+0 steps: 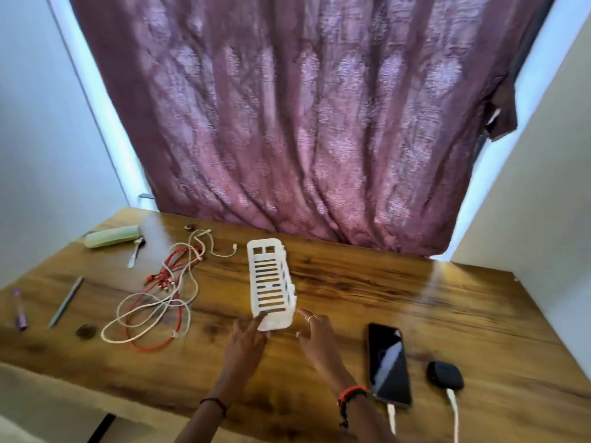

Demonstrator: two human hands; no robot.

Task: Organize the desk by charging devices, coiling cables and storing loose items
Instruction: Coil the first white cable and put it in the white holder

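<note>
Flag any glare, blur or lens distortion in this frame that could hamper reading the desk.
Head view: daylight through the curtain backlights the scene and leaves a glare patch on the desk at far right; wide-angle distortion bows the walls and desk edges; the white basket, left hand and right hand are softly motion-blurred; the phone screen carries a reflected streak.

A white slotted basket [271, 282] lies on a wooden worktop [383, 282]. The left hand [248, 335] touches its near corner with straight fingers. The right hand [315, 334] is just beside it, fingers relaxed. Tangled red and white cables [160, 292] lie to the left. A phone [388, 367] and a black case [444, 375], both plugged in, lie to the right.
</note>
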